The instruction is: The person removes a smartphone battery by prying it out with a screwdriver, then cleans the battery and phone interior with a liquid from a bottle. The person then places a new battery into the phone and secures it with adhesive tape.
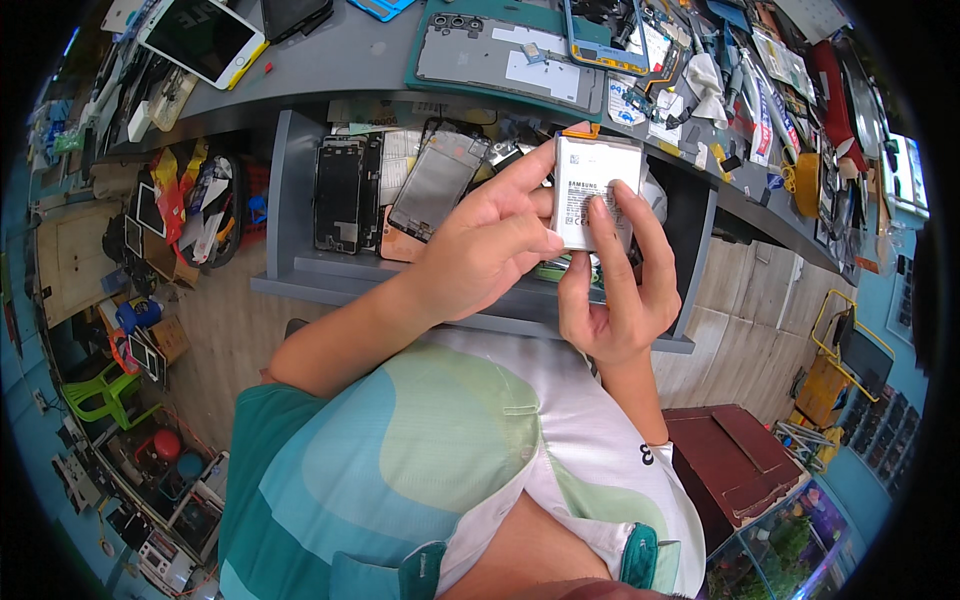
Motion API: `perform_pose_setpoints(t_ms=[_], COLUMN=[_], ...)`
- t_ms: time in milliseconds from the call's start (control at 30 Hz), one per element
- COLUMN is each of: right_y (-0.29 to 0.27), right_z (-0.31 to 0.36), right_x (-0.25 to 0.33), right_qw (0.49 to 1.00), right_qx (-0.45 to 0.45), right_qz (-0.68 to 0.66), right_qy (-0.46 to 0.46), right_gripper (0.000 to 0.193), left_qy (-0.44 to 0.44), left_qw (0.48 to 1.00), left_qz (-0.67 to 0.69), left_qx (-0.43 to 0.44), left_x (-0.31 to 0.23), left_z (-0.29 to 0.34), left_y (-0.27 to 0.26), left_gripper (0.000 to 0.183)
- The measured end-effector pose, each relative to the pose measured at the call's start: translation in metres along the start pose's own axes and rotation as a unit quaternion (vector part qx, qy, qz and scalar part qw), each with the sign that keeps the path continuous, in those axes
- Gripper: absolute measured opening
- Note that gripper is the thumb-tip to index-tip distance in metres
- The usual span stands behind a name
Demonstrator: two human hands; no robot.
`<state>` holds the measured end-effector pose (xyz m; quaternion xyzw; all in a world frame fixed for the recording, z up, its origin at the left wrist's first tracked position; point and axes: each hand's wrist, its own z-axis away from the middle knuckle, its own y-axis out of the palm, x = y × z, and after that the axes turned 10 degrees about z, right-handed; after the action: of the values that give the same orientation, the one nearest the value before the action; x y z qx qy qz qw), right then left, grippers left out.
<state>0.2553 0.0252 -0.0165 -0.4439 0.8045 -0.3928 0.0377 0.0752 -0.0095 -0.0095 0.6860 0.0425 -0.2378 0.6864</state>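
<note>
The right hand [615,290] is gripping a flat, white-wrapped rectangular phone battery [590,190] from below, its fingers [610,240] lying pressed together up the face of the pack and the thumb hidden behind. The left hand [485,240] is pinching the battery's left edge, forefinger stretching along the top corner, thumb [535,240] pressing the front. The battery is being held in the air between both sets of fingertips, above the lower grey shelf [300,270].

Just beyond the left fingers, dark phone frames and a grey screen panel [435,185] are leaning in the shelf. Farther off, a grey phone back cover [510,60] is lying on a green mat [540,15].

Squeezing or flexing could bend the soft cell; a loosened pinch could drop it onto the shelf parts.
</note>
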Motion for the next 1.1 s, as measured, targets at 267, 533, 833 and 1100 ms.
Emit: perform_pose_setpoints(t_ms=[267, 533, 833, 1100], right_y=[0.0, -0.003, -0.003, -0.004], right_z=[0.001, 0.002, 0.003, 0.003], right_x=[-0.001, 0.001, 0.001, 0.002], right_qw=[1.0, 1.0, 0.999, 0.999], right_qx=[-0.005, 0.01, 0.015, 0.021], right_qz=[-0.006, -0.009, -0.011, -0.007], right_qy=[0.009, 0.024, 0.034, 0.034], right_gripper=[0.056, 0.056, 0.057, 0.058], left_qy=[-0.025, -0.033, -0.049, -0.056], left_qw=[0.994, 0.987, 0.986, 0.987], left_qz=[-0.105, -0.158, -0.157, -0.151], left_qx=[0.012, 0.009, 0.007, -0.001], left_x=[-0.016, -0.019, -0.023, -0.025], left_z=[0.0, 0.001, 0.003, 0.004], left_y=[-0.002, -0.002, -0.001, 0.001], left_gripper=[0.084, 0.081, 0.077, 0.078])
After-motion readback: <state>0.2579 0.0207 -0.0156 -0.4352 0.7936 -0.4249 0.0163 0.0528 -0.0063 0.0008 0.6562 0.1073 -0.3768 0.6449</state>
